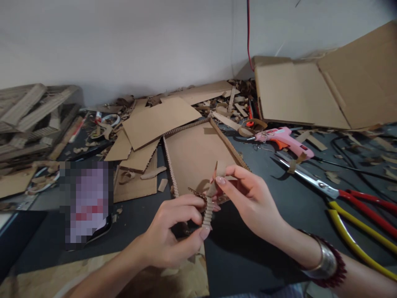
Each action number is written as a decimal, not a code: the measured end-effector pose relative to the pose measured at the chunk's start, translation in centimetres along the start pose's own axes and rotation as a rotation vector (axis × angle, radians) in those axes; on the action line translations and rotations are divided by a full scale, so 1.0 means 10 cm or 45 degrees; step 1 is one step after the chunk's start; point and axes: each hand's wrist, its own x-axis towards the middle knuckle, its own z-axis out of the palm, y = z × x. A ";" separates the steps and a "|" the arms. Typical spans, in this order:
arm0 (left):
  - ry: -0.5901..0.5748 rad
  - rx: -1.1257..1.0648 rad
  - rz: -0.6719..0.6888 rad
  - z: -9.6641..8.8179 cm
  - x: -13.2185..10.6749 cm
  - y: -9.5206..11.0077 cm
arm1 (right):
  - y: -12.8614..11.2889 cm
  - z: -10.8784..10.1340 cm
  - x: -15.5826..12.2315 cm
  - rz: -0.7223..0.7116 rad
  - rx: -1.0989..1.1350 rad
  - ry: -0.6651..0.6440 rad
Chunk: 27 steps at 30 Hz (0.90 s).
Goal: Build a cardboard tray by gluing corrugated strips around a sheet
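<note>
Between the thumb and fingers of my left hand [181,225] is a narrow corrugated cardboard strip [207,213], its ridges facing me. My right hand [248,194] pinches a thin curl of paper [221,167] at the strip's upper end; the paper looks partly peeled from the ridges. Both hands are over the near edge of a flat cardboard panel [198,149], which has upright corrugated strips [228,142] along its left, back and right sides. The panel's near edge is partly hidden by my hands.
On the right lie a pink glue gun [283,140], red-handled scissors [322,184] and a yellow-handled tool [347,240]. Cardboard sheets [161,120] and scraps lie behind. A blurred phone [88,203] sits left, near a pile of strips [34,116]. A folded cardboard box [300,91] stands back right.
</note>
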 end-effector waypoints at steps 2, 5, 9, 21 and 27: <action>0.021 0.034 0.004 0.01 0.00 -0.01 | -0.01 0.00 -0.01 -0.013 -0.010 -0.036; 0.080 0.058 0.010 0.01 -0.01 -0.01 | -0.02 -0.01 -0.03 -0.116 -0.015 -0.172; 0.102 -0.002 0.018 -0.01 -0.02 -0.01 | -0.01 -0.02 -0.03 -0.241 -0.173 -0.244; 0.121 0.073 -0.159 0.03 -0.01 -0.08 | 0.00 -0.01 -0.08 -0.349 -0.479 -0.236; 0.082 0.011 -0.164 0.02 -0.03 -0.06 | -0.01 -0.02 -0.08 -0.279 -0.500 -0.244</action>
